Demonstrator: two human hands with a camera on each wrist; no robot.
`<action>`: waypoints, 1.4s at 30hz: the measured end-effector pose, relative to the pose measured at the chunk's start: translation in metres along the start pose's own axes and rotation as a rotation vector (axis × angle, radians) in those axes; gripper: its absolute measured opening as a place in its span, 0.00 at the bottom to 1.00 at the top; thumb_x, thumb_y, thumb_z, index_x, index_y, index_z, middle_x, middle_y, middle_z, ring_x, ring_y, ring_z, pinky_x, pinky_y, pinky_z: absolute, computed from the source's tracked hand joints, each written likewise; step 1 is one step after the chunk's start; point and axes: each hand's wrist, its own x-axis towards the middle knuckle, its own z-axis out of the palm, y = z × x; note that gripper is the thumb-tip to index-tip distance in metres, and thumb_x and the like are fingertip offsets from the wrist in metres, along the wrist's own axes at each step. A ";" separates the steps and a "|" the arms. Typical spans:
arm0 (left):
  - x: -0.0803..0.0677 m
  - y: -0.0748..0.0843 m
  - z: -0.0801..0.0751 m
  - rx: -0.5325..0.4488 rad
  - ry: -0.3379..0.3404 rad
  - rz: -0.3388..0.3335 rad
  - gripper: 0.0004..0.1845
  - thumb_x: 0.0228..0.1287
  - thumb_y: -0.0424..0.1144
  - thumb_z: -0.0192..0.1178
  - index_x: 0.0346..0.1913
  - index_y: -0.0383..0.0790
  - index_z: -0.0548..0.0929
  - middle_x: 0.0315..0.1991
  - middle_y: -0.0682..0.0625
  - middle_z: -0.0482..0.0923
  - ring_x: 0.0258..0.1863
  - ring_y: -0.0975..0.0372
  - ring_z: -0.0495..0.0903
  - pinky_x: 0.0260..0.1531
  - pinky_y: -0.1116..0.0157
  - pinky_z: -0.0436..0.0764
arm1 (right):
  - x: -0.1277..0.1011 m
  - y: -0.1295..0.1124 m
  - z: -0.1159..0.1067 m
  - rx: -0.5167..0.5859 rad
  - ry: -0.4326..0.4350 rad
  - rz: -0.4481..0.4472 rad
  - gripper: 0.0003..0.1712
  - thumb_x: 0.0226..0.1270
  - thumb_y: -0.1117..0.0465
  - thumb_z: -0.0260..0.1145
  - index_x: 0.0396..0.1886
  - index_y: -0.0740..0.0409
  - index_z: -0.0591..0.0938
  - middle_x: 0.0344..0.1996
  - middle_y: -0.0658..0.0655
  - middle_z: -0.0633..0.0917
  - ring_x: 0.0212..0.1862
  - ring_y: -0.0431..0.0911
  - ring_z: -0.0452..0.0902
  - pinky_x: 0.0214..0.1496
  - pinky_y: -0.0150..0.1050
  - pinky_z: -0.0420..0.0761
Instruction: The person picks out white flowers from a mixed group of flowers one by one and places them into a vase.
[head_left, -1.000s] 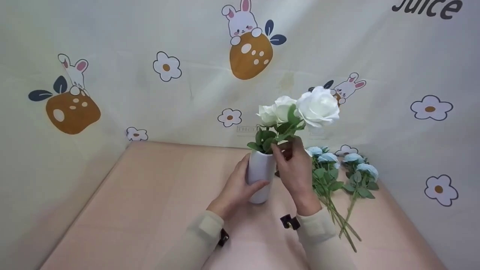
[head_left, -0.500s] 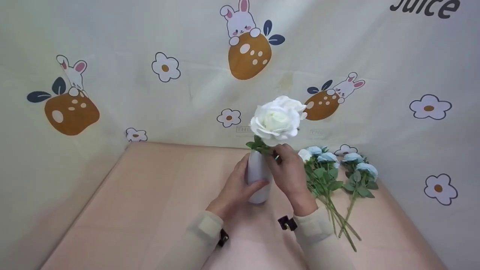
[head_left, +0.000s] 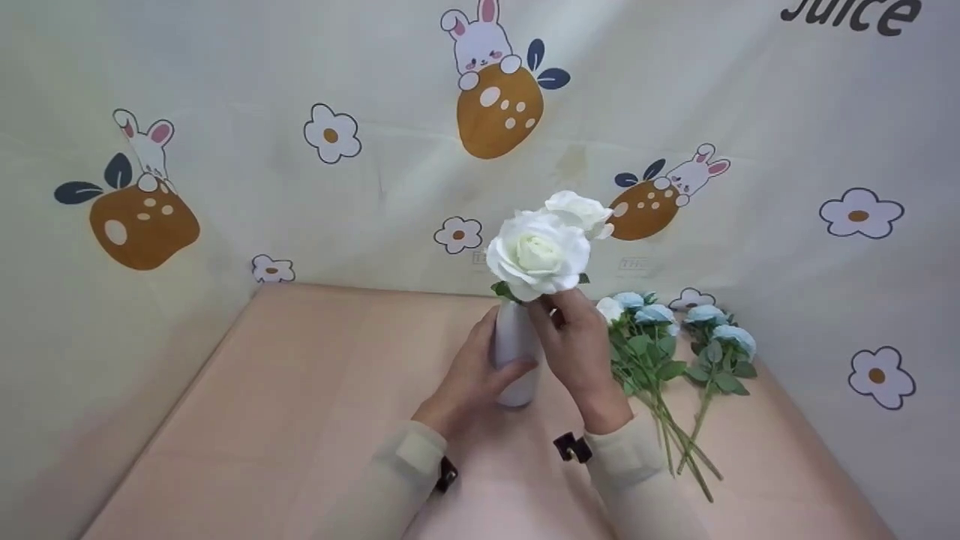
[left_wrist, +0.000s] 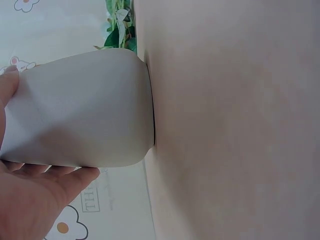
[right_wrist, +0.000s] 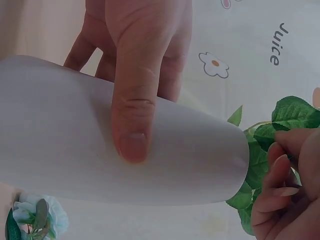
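Note:
A white vase (head_left: 516, 352) stands upright on the table, gripped by my left hand (head_left: 469, 379) with the thumb across its front. White roses fill its mouth: a large white rose (head_left: 534, 253) faces me, and another white rose (head_left: 576, 210) shows behind it. Just at the rim, my right hand (head_left: 579, 349) has curled fingers pinching the large rose low down, among its green leaves (right_wrist: 257, 160). The pinched spot itself is mostly hidden. In the left wrist view the vase base (left_wrist: 135, 107) meets the tabletop.
Several pale blue roses (head_left: 656, 315) with leafy stems lie on the table (head_left: 300, 412), right of the right hand. A white bloom (head_left: 610, 310) shows among them. A printed cloth (head_left: 390, 195) hangs behind the table's back edge.
The large white rose has come left and down from the right side to over the vase mouth. My right hand moved slightly left and down with it. My left hand stays on the vase.

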 end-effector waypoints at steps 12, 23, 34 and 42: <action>0.000 0.002 -0.001 -0.006 -0.012 -0.021 0.52 0.72 0.52 0.75 0.89 0.52 0.55 0.80 0.47 0.70 0.74 0.53 0.76 0.76 0.47 0.77 | 0.001 0.004 0.001 0.016 -0.010 -0.013 0.04 0.78 0.62 0.73 0.47 0.55 0.90 0.34 0.54 0.88 0.31 0.42 0.78 0.33 0.37 0.80; 0.000 0.003 0.000 -0.028 -0.014 -0.055 0.53 0.72 0.53 0.75 0.90 0.49 0.55 0.79 0.45 0.70 0.74 0.51 0.76 0.75 0.45 0.78 | 0.000 0.001 -0.004 0.023 -0.024 0.062 0.03 0.76 0.64 0.72 0.44 0.58 0.86 0.32 0.54 0.88 0.26 0.40 0.75 0.31 0.35 0.77; -0.001 0.002 -0.001 -0.034 -0.004 0.008 0.52 0.71 0.49 0.76 0.89 0.47 0.57 0.78 0.43 0.71 0.72 0.50 0.77 0.73 0.45 0.80 | 0.001 0.004 -0.009 0.048 0.005 0.050 0.01 0.76 0.65 0.71 0.43 0.57 0.86 0.30 0.54 0.88 0.24 0.40 0.74 0.27 0.34 0.76; 0.000 0.002 0.000 -0.023 0.006 0.022 0.52 0.71 0.48 0.76 0.88 0.46 0.57 0.77 0.42 0.72 0.71 0.50 0.78 0.72 0.47 0.81 | 0.001 0.002 -0.006 0.026 0.030 0.020 0.01 0.77 0.66 0.70 0.43 0.56 0.86 0.24 0.54 0.80 0.24 0.40 0.69 0.27 0.36 0.73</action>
